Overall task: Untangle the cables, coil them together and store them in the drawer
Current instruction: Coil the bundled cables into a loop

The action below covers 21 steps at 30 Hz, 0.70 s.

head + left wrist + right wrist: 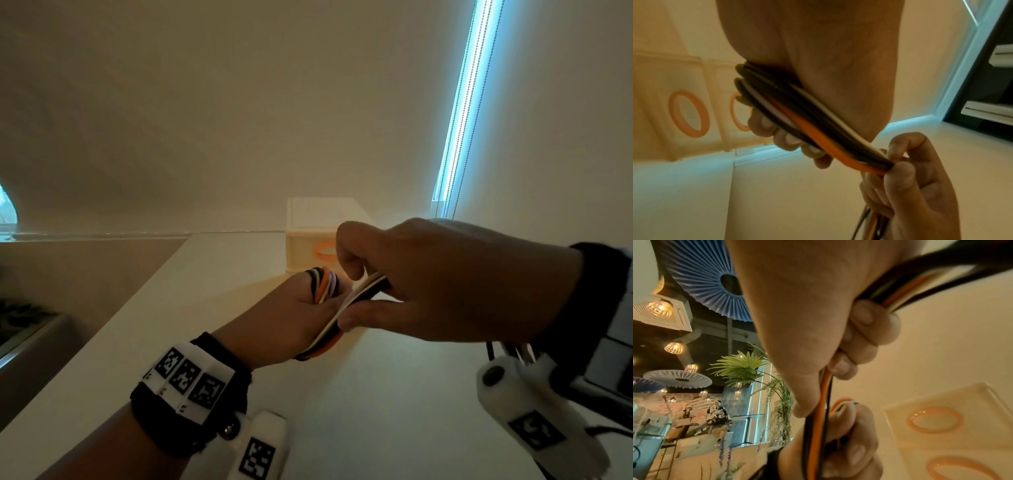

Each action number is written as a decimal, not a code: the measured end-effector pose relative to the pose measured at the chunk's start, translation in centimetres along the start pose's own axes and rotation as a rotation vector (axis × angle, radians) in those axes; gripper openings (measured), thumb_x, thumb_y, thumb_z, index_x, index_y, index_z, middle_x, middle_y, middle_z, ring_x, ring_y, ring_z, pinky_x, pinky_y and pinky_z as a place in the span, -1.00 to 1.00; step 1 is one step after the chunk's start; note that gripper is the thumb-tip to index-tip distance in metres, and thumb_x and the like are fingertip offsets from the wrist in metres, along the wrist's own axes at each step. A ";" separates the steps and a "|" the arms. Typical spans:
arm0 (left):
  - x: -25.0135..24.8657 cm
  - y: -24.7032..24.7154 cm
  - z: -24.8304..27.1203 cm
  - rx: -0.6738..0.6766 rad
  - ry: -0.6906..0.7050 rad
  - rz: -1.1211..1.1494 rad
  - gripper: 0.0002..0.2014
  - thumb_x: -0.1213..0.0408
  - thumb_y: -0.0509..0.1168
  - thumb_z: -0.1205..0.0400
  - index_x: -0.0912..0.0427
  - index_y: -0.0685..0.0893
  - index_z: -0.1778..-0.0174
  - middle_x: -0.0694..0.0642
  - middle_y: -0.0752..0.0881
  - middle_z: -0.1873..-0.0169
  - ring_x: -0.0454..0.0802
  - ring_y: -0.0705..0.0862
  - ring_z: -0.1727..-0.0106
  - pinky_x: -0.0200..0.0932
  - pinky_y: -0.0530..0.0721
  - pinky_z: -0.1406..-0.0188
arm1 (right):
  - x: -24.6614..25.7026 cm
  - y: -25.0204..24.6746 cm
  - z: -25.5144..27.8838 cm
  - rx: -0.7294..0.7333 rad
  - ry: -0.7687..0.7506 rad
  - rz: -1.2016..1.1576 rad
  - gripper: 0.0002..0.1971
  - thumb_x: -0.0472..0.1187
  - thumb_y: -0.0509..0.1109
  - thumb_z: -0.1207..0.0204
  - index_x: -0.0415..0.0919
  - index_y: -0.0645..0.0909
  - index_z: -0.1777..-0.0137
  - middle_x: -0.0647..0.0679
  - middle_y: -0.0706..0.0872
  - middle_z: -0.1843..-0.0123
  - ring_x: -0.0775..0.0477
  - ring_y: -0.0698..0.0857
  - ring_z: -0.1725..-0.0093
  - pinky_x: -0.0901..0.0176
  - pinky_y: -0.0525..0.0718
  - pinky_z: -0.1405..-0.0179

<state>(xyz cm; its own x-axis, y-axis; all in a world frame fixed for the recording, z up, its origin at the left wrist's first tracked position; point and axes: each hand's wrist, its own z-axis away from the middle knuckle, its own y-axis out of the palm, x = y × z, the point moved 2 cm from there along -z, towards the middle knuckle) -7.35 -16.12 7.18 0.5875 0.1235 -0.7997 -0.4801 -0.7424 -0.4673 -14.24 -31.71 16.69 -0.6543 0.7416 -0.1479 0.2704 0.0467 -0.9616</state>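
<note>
Smooth rubbery cables; glossy translucent plastic drawer.

dim, warm cast | cold blue window glare | wide-angle warp, soft blur

— Where are the cables?
— Wrapped around the left hand, running right into the right hand, above the table.
— And the drawer unit?
— Behind both hands, on the table, against the wall.
— The window strip?
— Right of the unit.
</note>
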 end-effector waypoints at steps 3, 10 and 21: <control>0.4 -0.1 0.0 0.001 -0.043 0.054 -0.58 -0.05 0.21 -0.74 0.12 0.65 0.35 0.31 0.53 0.55 0.12 0.43 0.62 -0.15 0.45 0.60 | -0.6 -0.2 -0.4 0.000 -0.072 0.027 -0.61 0.41 0.29 -0.50 0.23 0.38 -0.16 0.21 0.45 0.50 0.09 0.60 0.44 0.41 0.39 0.57; 1.8 2.1 0.3 0.110 -0.131 0.339 -0.24 -0.51 -0.04 -0.61 0.17 0.64 0.27 0.32 0.49 0.46 0.15 0.39 0.51 -0.01 0.36 0.45 | -1.7 0.3 -0.9 0.000 -0.133 -0.070 -0.64 0.38 0.28 -0.51 0.25 0.47 -0.19 0.15 0.56 0.46 0.09 0.63 0.41 0.39 0.45 0.52; 0.0 1.6 0.3 0.249 -0.019 0.306 -0.62 -0.17 0.44 -0.56 0.05 0.62 0.36 0.33 0.53 0.43 0.06 0.43 0.54 -0.18 0.39 0.48 | -3.5 0.9 -2.4 -0.088 -0.114 -0.243 -0.69 0.28 0.36 -0.56 0.09 0.73 0.02 0.18 0.66 0.37 0.04 0.69 0.37 0.20 0.64 0.45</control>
<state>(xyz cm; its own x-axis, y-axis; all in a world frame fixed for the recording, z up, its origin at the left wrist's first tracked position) -8.33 -17.14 6.32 0.3814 -0.0650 -0.9221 -0.7761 -0.5644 -0.2813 -9.98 -32.70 16.87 -0.7812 0.6219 0.0543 0.1530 0.2752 -0.9491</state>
